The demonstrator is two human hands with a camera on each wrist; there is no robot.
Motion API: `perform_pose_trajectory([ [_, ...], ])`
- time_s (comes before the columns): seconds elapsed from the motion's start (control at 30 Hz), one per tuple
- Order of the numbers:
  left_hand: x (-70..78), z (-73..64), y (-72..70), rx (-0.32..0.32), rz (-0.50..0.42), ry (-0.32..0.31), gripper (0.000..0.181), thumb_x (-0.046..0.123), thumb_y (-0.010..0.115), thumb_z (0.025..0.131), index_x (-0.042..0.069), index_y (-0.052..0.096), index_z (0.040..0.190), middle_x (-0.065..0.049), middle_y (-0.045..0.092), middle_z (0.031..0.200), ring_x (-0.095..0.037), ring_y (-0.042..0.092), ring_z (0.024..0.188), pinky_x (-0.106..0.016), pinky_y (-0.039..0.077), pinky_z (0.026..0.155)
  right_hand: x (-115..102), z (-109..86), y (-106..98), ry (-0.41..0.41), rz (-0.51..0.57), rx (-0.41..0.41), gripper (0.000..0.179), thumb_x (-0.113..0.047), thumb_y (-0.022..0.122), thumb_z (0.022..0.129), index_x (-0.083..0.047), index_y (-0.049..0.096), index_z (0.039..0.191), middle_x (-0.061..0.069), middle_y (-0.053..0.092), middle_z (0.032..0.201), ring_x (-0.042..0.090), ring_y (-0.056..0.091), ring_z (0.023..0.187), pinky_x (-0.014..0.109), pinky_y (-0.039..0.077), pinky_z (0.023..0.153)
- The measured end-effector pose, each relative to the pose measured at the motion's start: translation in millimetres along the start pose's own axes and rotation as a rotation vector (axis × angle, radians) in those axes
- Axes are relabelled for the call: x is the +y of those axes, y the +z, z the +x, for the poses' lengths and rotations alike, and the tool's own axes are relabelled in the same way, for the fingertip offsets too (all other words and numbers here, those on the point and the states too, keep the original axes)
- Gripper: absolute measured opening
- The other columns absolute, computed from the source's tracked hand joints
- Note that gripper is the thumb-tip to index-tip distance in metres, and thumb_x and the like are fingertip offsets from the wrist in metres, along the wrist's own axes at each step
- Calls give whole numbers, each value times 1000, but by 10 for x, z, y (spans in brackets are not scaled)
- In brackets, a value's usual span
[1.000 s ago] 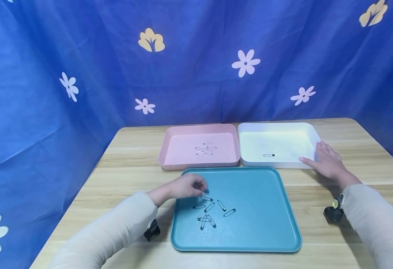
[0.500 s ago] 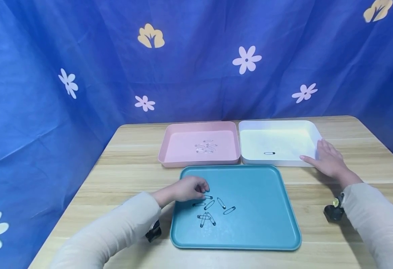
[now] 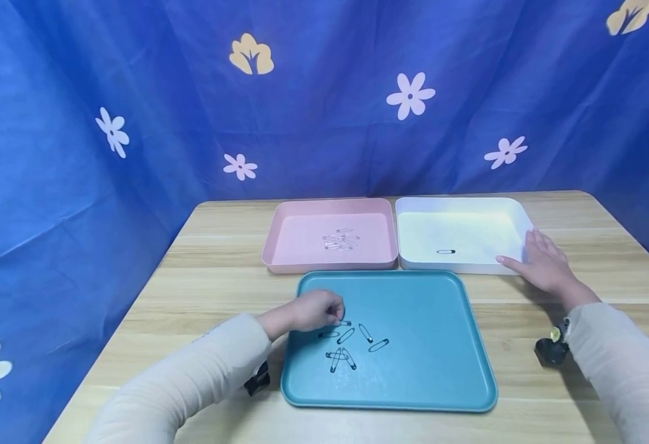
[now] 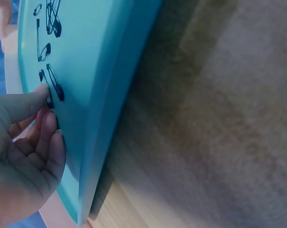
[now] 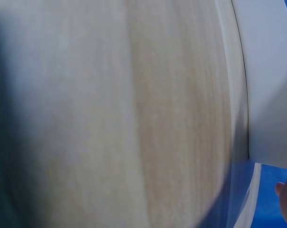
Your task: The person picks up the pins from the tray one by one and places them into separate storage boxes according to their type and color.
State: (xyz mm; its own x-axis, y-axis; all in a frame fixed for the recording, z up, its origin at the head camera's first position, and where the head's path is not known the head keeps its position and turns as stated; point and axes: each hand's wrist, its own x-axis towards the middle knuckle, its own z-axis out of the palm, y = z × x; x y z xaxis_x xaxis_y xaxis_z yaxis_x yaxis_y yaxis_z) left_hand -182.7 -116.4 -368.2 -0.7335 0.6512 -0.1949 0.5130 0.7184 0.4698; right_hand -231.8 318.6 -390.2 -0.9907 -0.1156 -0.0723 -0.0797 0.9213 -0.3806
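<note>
My left hand (image 3: pixel 314 309) is over the left part of a teal tray (image 3: pixel 413 370). Its thumb and fingertips pinch a safety pin (image 3: pixel 347 323), whose dark head shows past them; in the left wrist view the fingers partly cover this pin (image 4: pixel 50 100). Close by, several more safety pins (image 3: pixel 346 336) lie loose, some crossing each other. My right hand (image 3: pixel 546 265) rests at the near right corner of a white tray (image 3: pixel 446 267), thumb at the front rim and fingers straight along the side. A single safety pin (image 3: pixel 445 251) lies inside that tray.
A pink tray (image 3: pixel 285 246) holding a cluster of safety pins (image 3: pixel 339 242) stands left of the white one, behind the teal tray. All three are on a wooden table (image 3: pixel 219 259). A blue flowered curtain (image 3: pixel 324 123) hangs behind.
My left hand has moved slightly right over the pins, and its thumb and fingers have closed on one safety pin. My right hand stays at the white tray. The head view has tilted a little.
</note>
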Motion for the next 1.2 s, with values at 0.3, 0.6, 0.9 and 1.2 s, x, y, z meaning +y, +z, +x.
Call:
perform_pose_trajectory([
  [0.3, -9, 23, -80, -36, -1, 17, 15, 10, 59, 80, 13, 51, 68, 8, 48, 62, -8, 44, 61, -22, 39, 59, 11, 4, -1, 6, 7, 6, 99, -58, 38, 82, 17, -9, 127, 36, -8, 132, 47, -8, 121, 61, -2, 91],
  [0.6, 94, 173, -163, -5, -40, -3, 14, 9, 56, 83, 12, 51, 71, 5, 51, 64, -7, 48, 59, -21, 41, 54, 14, 5, -7, 9, 5, 12, 99, -58, 37, 81, 16, -9, 128, 35, -9, 133, 47, -8, 121, 61, -3, 91],
  [0.9, 235, 500, -285, 57, -111, 20, 11, 8, 58, 81, 11, 53, 72, 3, 56, 69, -7, 52, 62, -20, 43, 56, 4, 12, 25, -4, 3, 17, 99, -58, 37, 82, 17, -8, 127, 36, -8, 132, 47, -7, 121, 60, -3, 92],
  [1.2, 387, 931, -358, 172, -232, 8, 6, 8, 61, 79, 8, 58, 75, 2, 57, 69, -9, 50, 65, -18, 42, 59, 4, 0, 6, 2, 0, 16, 99, -58, 38, 81, 18, -7, 127, 36, -8, 132, 47, -7, 121, 59, -3, 93],
])
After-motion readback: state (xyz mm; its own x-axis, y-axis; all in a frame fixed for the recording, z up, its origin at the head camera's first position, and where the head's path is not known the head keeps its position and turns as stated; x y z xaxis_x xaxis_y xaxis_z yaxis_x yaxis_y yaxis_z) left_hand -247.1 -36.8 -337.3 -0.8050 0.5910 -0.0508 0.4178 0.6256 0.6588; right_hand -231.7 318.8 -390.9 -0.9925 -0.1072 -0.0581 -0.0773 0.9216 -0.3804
